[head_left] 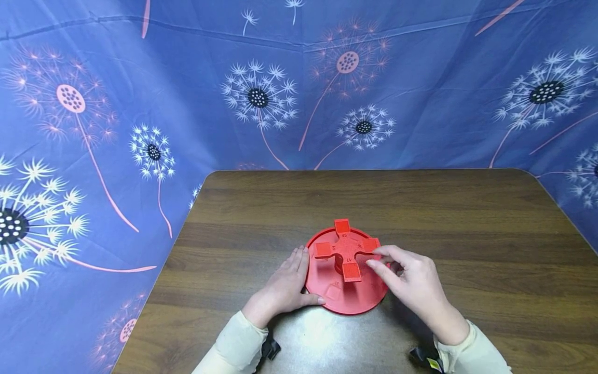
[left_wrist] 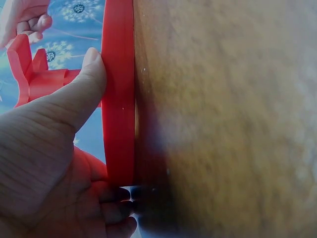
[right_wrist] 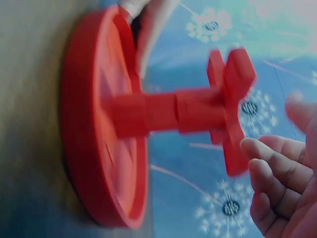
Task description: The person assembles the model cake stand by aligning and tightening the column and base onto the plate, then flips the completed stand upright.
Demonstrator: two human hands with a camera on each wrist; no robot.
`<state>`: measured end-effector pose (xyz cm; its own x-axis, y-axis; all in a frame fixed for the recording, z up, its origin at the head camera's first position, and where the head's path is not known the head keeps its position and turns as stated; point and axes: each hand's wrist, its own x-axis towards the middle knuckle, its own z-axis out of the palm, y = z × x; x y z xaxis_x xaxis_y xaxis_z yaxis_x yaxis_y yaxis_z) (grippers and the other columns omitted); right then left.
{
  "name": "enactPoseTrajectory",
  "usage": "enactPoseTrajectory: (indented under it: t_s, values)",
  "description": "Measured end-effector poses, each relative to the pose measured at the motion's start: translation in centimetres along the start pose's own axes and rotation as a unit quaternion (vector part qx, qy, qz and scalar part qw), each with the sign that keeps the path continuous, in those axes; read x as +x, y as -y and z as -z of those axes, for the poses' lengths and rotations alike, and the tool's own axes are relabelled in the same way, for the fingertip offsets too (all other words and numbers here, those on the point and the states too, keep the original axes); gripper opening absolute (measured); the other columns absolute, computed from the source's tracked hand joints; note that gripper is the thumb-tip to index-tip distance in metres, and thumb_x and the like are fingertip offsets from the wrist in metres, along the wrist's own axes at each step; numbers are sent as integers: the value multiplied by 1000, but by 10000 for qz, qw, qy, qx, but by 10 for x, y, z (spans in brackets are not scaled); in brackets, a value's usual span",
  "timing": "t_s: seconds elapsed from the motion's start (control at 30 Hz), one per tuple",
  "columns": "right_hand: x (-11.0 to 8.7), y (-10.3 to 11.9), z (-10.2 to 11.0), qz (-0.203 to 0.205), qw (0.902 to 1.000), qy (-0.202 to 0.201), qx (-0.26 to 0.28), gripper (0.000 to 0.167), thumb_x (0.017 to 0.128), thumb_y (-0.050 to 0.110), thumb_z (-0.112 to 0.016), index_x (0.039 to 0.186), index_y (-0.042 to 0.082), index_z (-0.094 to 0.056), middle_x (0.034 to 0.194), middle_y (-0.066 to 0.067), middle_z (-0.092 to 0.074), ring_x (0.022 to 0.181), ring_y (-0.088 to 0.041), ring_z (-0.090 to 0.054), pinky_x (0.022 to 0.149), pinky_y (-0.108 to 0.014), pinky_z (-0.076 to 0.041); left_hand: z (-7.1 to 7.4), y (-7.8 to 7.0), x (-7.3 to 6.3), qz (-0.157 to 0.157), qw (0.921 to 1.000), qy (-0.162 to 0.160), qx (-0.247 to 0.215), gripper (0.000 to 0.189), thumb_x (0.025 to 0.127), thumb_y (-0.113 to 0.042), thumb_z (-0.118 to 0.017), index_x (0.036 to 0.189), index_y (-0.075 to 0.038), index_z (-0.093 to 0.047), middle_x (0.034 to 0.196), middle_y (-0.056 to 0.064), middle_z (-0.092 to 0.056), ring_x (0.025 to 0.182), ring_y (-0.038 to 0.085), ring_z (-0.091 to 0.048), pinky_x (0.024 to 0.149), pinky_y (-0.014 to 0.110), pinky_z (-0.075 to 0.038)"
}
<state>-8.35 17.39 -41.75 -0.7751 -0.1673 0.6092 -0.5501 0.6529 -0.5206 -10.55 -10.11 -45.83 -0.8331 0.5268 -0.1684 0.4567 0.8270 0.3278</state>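
Note:
A red round base [head_left: 357, 301] with a raised rim lies flat on the table. From its middle rises a red post [right_wrist: 161, 111], topped by a four-armed red cross [head_left: 347, 246] with small numbers and square pads at the arm ends. My left hand [head_left: 287, 283] holds the base at its left side, long fingers along the rim and thumb [left_wrist: 81, 91] at the front edge. Beside the cross's right arm is my right hand [head_left: 413, 285], index fingertip right at the arm's end, thumb apart and the other fingers loosely bent.
The brown wooden table [head_left: 243, 223] extends around the base. Behind it and at the left hangs a blue cloth [head_left: 196, 78] printed with dandelions. Black wrist straps [head_left: 271, 348] show beneath both pale sleeves [head_left: 233, 345].

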Motion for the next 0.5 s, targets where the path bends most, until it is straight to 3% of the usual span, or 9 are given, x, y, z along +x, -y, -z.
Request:
enactPoseTrajectory:
  t_s: [0.1, 0.3, 0.5]
  values:
    - [3, -9, 5, -251, 9996, -103, -37, 34, 72, 5, -83, 102, 16, -72, 72, 11, -68, 55, 1, -52, 48, -14, -39, 1, 0, 0, -15, 10000, -8, -10, 111, 81, -60, -69, 151, 9, -18, 157, 27, -19, 145, 38, -19, 117, 43, -22]
    - [4, -25, 5, -606, 9960, 639, 145, 44, 85, 3, -72, 128, 11, -64, 89, 3, -72, 60, -5, -57, 54, -13, -42, 1, 0, 0, -10, 10000, -7, 8, 111, 81, -60, -69, 151, 10, -18, 156, 27, -20, 145, 38, -19, 117, 42, -21]
    - [2, -32, 2, -789, 9906, 912, 646, 40, 86, -2, -70, 125, 6, -65, 99, -7, -73, 60, -13, -65, 58, -16, -51, -1, 1, 0, -24, 10000, -33, 45, 111, 81, -60, -69, 151, 10, -19, 156, 27, -20, 145, 38, -20, 117, 43, -22]
